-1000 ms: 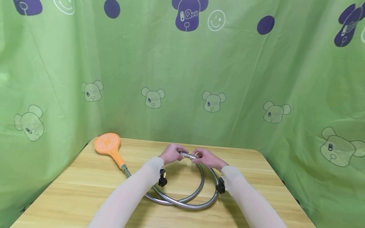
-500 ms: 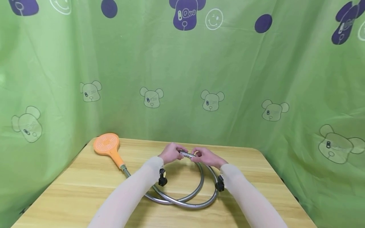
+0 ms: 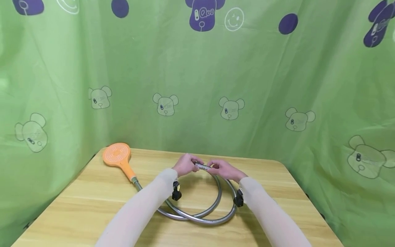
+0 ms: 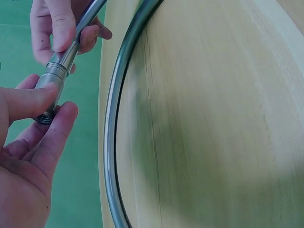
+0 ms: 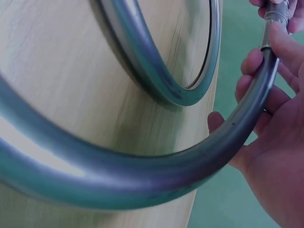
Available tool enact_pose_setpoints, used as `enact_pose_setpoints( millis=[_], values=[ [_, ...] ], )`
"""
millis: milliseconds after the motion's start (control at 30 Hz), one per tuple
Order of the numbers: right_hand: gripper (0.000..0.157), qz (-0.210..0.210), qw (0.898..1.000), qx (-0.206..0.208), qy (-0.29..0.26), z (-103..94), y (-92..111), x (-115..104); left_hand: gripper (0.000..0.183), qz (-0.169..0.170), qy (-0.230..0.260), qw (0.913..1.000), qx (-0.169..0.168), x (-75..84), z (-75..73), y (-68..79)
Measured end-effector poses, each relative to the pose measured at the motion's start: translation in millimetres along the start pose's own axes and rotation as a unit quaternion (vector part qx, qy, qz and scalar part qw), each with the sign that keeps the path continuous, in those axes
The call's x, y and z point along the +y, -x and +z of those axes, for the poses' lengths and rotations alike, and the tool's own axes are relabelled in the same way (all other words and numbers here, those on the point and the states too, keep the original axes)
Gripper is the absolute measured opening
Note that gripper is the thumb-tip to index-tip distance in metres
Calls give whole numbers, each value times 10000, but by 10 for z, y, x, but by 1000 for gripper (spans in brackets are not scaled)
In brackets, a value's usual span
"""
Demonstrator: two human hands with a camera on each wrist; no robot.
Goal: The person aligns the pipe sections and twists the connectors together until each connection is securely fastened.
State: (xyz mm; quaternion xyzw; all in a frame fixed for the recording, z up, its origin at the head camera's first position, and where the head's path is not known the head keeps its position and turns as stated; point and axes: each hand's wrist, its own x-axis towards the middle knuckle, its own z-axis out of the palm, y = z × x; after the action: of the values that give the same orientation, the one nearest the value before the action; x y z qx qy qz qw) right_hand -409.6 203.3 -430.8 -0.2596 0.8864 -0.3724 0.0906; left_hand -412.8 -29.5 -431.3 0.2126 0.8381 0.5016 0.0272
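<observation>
An orange shower head (image 3: pixel 116 155) lies face up at the table's far left, its handle joined to a grey metal shower hose (image 3: pixel 210 222). The hose loops across the middle of the table. Above the table's far part, my left hand (image 3: pixel 184 165) pinches a silver metal fitting (image 4: pixel 57 70) between thumb and fingers. Close to its right, my right hand (image 3: pixel 226 170) holds the hose end, with thumb and fingers around it just behind the fitting. In the left wrist view the fitting and hose end are in line, touching. Fingers partly cover the joint.
The pale wooden table (image 3: pixel 77 206) has its far edge just beyond my hands. A green curtain (image 3: pixel 197 130) with bear prints hangs behind it and on both sides. Black wrist cameras (image 3: pixel 238 198) hang under my forearms, the right one close to the hose loop.
My right fingers shift slightly on the hose end, near the fitting. The left hand keeps its pinch. The shower head and hose loop stay put, and the view tilts a little.
</observation>
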Motion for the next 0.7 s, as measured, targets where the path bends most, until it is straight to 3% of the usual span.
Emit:
enact_pose_setpoints(
  millis=[133, 367, 567, 700],
  values=[
    [32, 44, 10000, -47, 69, -8, 11, 3, 34, -19, 93, 10000, 0, 17, 2, 1],
    [20, 8, 10000, 13, 42, -6, 5, 25, 35, -79, 129, 9999, -32, 34, 15, 0],
    [32, -113, 9999, -17, 82, -11, 6, 10, 35, -15, -61, 9999, 100, 57, 11, 11],
    [26, 50, 10000, 41, 13, 0, 16, -4, 35, -27, -176, 9998, 100, 60, 15, 9]
  ],
)
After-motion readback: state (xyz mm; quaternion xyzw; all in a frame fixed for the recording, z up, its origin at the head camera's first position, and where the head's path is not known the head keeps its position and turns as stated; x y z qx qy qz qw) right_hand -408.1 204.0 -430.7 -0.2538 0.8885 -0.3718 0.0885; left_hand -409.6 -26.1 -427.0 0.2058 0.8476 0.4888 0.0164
